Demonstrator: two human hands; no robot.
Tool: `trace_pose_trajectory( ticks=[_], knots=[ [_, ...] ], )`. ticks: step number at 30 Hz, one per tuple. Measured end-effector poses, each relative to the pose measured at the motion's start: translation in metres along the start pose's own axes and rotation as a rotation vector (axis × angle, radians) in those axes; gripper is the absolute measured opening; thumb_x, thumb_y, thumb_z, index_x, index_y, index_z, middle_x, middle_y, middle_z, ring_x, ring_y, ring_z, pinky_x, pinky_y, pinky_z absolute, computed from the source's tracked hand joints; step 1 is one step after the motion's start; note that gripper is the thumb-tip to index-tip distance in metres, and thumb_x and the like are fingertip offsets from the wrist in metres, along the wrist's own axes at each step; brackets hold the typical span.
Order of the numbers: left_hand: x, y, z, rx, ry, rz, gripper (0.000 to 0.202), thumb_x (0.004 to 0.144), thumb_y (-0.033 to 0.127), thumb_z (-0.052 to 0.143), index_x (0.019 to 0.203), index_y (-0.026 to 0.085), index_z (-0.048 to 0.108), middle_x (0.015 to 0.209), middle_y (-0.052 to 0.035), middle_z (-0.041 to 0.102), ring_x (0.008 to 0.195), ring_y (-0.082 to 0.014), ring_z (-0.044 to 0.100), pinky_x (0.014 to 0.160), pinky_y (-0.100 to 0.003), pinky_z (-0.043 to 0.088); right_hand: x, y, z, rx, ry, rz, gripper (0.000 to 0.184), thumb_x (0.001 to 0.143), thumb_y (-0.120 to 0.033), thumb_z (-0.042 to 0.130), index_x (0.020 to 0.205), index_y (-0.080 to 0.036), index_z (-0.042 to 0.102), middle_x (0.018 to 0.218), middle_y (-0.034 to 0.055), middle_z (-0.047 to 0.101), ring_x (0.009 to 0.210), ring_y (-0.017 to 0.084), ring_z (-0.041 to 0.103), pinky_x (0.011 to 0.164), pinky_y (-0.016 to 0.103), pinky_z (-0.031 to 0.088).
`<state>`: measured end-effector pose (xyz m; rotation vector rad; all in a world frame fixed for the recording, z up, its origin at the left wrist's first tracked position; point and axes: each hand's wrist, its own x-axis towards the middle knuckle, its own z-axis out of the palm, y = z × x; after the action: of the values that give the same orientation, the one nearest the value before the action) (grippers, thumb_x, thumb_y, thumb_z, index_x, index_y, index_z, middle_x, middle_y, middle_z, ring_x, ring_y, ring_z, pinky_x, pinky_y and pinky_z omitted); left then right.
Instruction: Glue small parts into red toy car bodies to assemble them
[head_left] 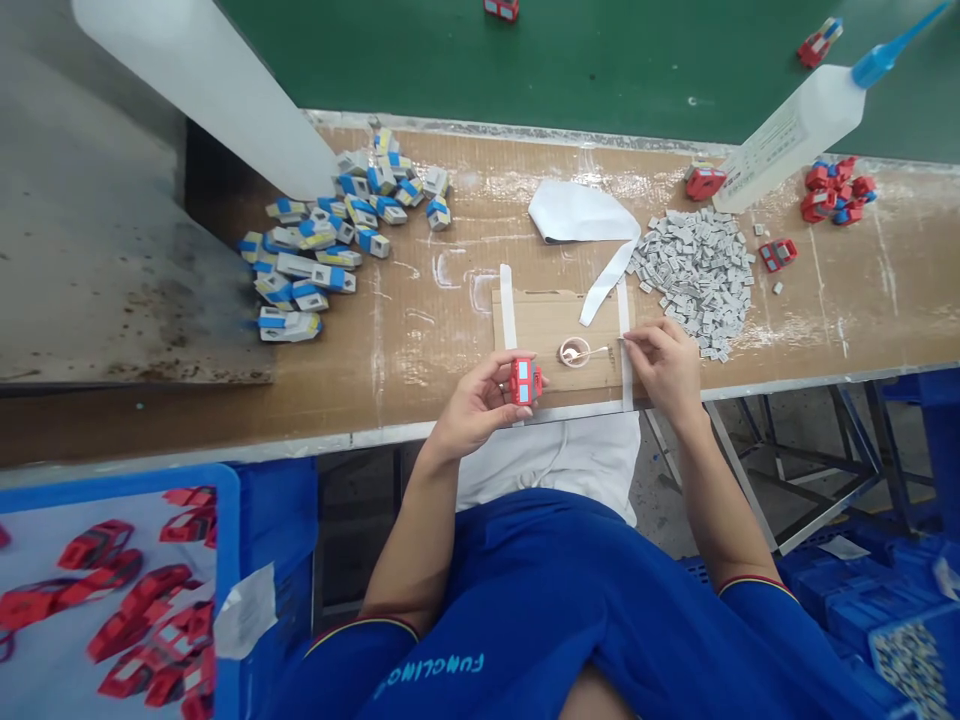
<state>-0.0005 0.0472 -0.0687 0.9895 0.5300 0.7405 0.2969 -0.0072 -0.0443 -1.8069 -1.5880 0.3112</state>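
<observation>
My left hand [476, 405] holds a small red block-shaped toy part [525, 381] with pale windows, upright between fingers and thumb. My right hand [664, 367] pinches a small thin piece, too small to identify, near a white strip [624, 345] at the cardboard's right edge. Between my hands, a small round dish [574, 352] with a metal spoon [589, 352] in it sits on a cardboard sheet [559, 335]. A heap of small grey pieces [697, 280] lies beyond my right hand. A heap of blue-and-white parts [330, 240] lies farther left.
The wooden workbench [450, 180] also holds a blue-nozzled plastic glue bottle [795, 130], white paper [577, 212] and a cluster of red-and-blue parts [832, 190]. A blue crate of red parts [105, 590] sits at lower left. A grey metal surface [97, 220] adjoins the bench.
</observation>
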Motion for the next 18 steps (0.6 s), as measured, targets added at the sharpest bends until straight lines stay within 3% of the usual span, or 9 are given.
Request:
trace_pose_trajectory(
  ticks=[5, 9, 13, 16, 18],
  knots=[
    [-0.001, -0.003, 0.001, 0.052, -0.033, 0.001, 0.061, 0.083, 0.023, 0.094, 0.138, 0.021, 0.067, 0.118, -0.0134, 0.082, 0.111, -0.0237, 0.082, 0.081, -0.023, 0.064, 0.002, -0.003, -0.003, -0.195, -0.081, 0.002, 0.011, 0.093, -0.017, 0.063, 0.091, -0.024, 0.072, 0.092, 0.0062, 0.072, 0.078, 0.021, 0.069, 0.077, 0.036, 0.060],
    [-0.004, -0.005, 0.002, 0.083, -0.056, 0.030, 0.059, 0.088, 0.026, 0.091, 0.141, 0.022, 0.065, 0.124, -0.0143, 0.081, 0.109, -0.0224, 0.082, 0.087, -0.026, 0.065, 0.007, -0.005, -0.007, -0.241, -0.134, -0.048, 0.019, 0.091, -0.014, 0.061, 0.099, -0.023, 0.076, 0.091, 0.0069, 0.072, 0.081, 0.023, 0.070, 0.079, 0.038, 0.058],
    [-0.006, -0.009, 0.002, 0.098, -0.057, 0.089, 0.059, 0.088, 0.021, 0.091, 0.142, 0.024, 0.067, 0.124, -0.0126, 0.081, 0.096, -0.0158, 0.080, 0.090, -0.026, 0.065, -0.002, -0.020, -0.019, -0.004, -0.091, 0.065, 0.017, 0.095, -0.022, 0.065, 0.099, -0.023, 0.081, 0.088, 0.0050, 0.075, 0.074, 0.019, 0.070, 0.072, 0.035, 0.059],
    [-0.006, -0.011, 0.003, 0.076, -0.082, 0.141, 0.058, 0.090, 0.020, 0.088, 0.144, 0.024, 0.067, 0.127, -0.0145, 0.081, 0.091, -0.0144, 0.079, 0.087, -0.026, 0.066, -0.023, -0.046, -0.021, 0.270, -0.032, 0.199, 0.012, 0.096, -0.033, 0.076, 0.102, -0.025, 0.083, 0.090, 0.0041, 0.079, 0.074, 0.018, 0.071, 0.066, 0.032, 0.058],
    [-0.006, -0.011, 0.003, 0.070, -0.110, 0.159, 0.057, 0.094, 0.022, 0.085, 0.147, 0.025, 0.066, 0.129, -0.0152, 0.081, 0.092, -0.0148, 0.079, 0.088, -0.026, 0.066, -0.039, -0.068, -0.013, 0.453, -0.060, 0.240, 0.011, 0.096, -0.036, 0.080, 0.100, -0.027, 0.083, 0.090, 0.0034, 0.080, 0.073, 0.017, 0.071, 0.063, 0.030, 0.056]
  ],
)
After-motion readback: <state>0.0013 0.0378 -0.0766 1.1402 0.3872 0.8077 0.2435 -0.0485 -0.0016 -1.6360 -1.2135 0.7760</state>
